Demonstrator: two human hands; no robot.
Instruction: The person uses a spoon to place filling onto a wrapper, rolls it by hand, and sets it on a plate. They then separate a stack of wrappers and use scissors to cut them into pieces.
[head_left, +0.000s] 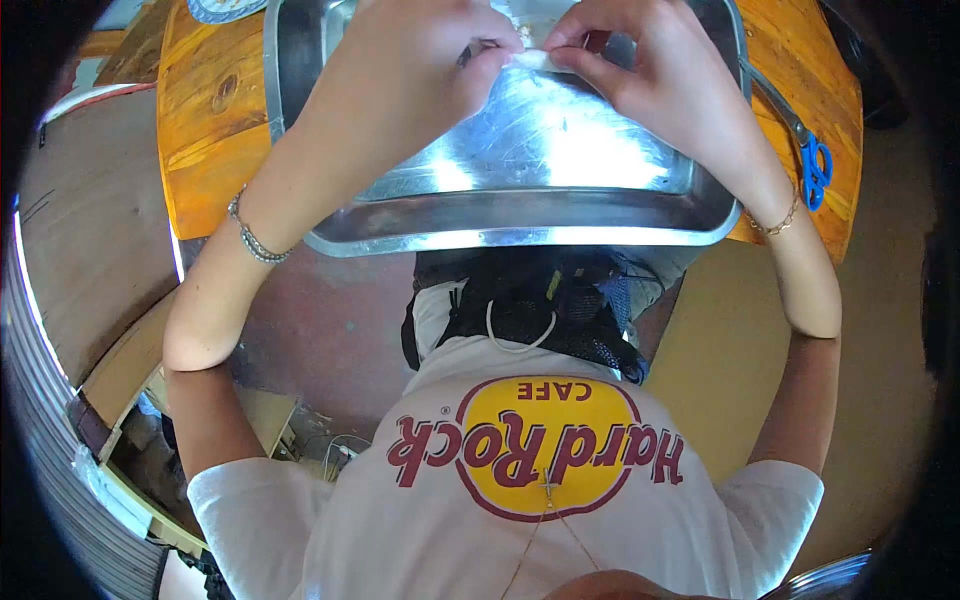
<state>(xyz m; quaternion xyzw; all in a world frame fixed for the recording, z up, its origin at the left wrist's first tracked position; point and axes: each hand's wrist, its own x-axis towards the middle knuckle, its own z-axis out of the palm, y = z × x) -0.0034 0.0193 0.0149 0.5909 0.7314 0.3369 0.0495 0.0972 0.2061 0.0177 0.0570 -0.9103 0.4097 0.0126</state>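
Over a shiny metal tray (520, 238), my left hand (440, 45) and my right hand (645, 55) meet at the top of the view. Between their fingertips is a small whitish, soft-looking piece (533, 60), pinched at both ends. Its exact kind cannot be made out. The left thumb and fingers press together on one end, while the right thumb and forefinger close on the other. Some small pale bits show in the tray beyond the fingers, partly hidden by the hands.
The tray rests on a wooden table (215, 130) and juts past its near edge. Blue-handled scissors (815, 172) lie to the right of the tray. A patterned plate (225, 8) sits at the top left. A black bag (520, 320) is at my waist.
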